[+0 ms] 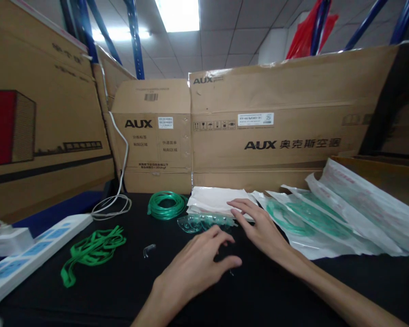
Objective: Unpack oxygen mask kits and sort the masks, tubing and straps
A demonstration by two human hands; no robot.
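Observation:
My left hand (194,259) hovers over the black table, thumb apart from its curved fingers, with nothing visible in it. Just beyond its fingertips lies a row of clear greenish moulded plastic pieces (204,222). My right hand (257,225) has its fingers stretched out over the near right edge of a stack of flat white pouches (218,200); I cannot tell whether they touch. A coil of green tubing (167,206) rests left of the pouches. Farther left are a small clear bent plastic piece (150,249) and a tangle of green straps (97,252).
To the right, several white, partly see-through pouches (313,222) with green tubing inside overlap each other. A white power strip (44,247) with a plugged-in adapter runs along the left, near a white cable (122,154). Cardboard panels (276,100) wall in the back and left.

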